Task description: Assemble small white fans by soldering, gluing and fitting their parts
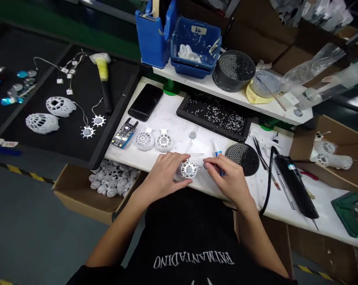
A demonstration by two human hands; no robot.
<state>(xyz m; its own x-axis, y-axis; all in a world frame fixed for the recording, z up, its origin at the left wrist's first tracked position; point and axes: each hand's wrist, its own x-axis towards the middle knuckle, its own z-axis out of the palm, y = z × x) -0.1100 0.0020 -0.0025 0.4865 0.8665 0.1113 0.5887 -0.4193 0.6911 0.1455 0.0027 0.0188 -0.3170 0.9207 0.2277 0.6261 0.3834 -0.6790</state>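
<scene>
Near the front edge of the white table, my left hand grips a round white lattice part between thumb and fingers, its spoked face with a grey square centre turned up. Just to the right, my right hand pinches a small dark round piece at its fingertips. A glue tube lies beside and partly under the right hand. Two similar round white parts sit behind my left hand, and a small silver disc lies behind the held part.
A shelf with blue bins spans the back. A phone and circuit board lie left, near a black conveyor. Right are a bead dish, a black rotary tool and its cable. An open box of white parts stands lower left.
</scene>
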